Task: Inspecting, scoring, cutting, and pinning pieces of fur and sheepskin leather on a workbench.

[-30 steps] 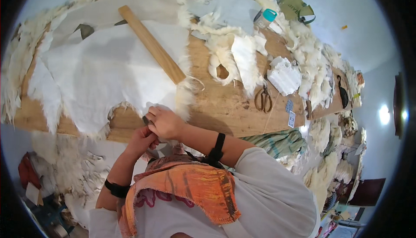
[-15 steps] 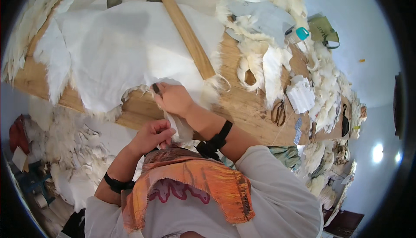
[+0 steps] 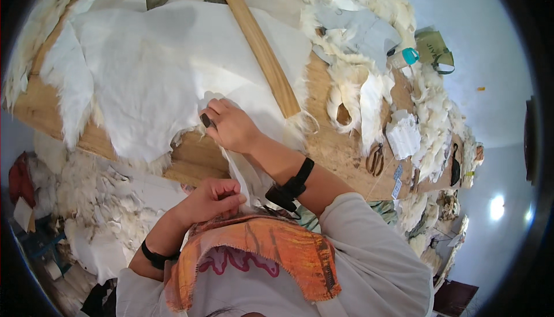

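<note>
A large white hide with a furry rim lies spread over the wooden table, and a notch is open in its near edge. My right hand rests on the hide beside that notch, fingers bent. Between its thumb and fingers is a small dark tool, whose working end I cannot make out. Close to my waist, my left hand is closed in a pinch at a pale strip of the hide that hangs over the table edge. A flat wooden bar lies across the hide, ahead of my right hand.
Scissors and a crumpled white piece lie on the table at right. Furry scraps, a bottle with a teal cap and a green bag are beyond. More fur pieces heap below the table at left.
My right hand has moved forward over the hide with the dark tool. My left hand is now lower, nearer my waist, so the hands are farther apart. The view has shifted slightly.
</note>
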### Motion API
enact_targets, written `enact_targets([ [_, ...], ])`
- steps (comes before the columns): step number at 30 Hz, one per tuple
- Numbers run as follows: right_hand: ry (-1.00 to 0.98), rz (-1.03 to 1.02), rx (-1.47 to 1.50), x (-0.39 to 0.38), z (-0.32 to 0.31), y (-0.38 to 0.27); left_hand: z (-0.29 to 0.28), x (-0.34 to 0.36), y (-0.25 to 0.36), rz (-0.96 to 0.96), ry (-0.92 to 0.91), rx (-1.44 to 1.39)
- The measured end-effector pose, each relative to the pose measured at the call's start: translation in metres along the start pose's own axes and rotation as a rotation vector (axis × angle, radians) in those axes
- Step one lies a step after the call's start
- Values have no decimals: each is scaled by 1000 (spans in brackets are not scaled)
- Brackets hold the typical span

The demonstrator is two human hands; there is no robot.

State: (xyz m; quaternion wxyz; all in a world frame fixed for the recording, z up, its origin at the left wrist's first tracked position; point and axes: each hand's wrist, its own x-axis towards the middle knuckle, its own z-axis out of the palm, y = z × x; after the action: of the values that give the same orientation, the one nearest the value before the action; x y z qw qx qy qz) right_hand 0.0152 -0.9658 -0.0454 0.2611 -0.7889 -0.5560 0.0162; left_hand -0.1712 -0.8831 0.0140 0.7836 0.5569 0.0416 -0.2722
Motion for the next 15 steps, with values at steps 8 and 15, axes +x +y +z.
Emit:
enact_targets([
  [8,-195,352,68,33,2,3,-13,-2,10,178,-136,508],
  [15,146,374,808,-19,-48,11,-82,-52,1,469,522,1193],
])
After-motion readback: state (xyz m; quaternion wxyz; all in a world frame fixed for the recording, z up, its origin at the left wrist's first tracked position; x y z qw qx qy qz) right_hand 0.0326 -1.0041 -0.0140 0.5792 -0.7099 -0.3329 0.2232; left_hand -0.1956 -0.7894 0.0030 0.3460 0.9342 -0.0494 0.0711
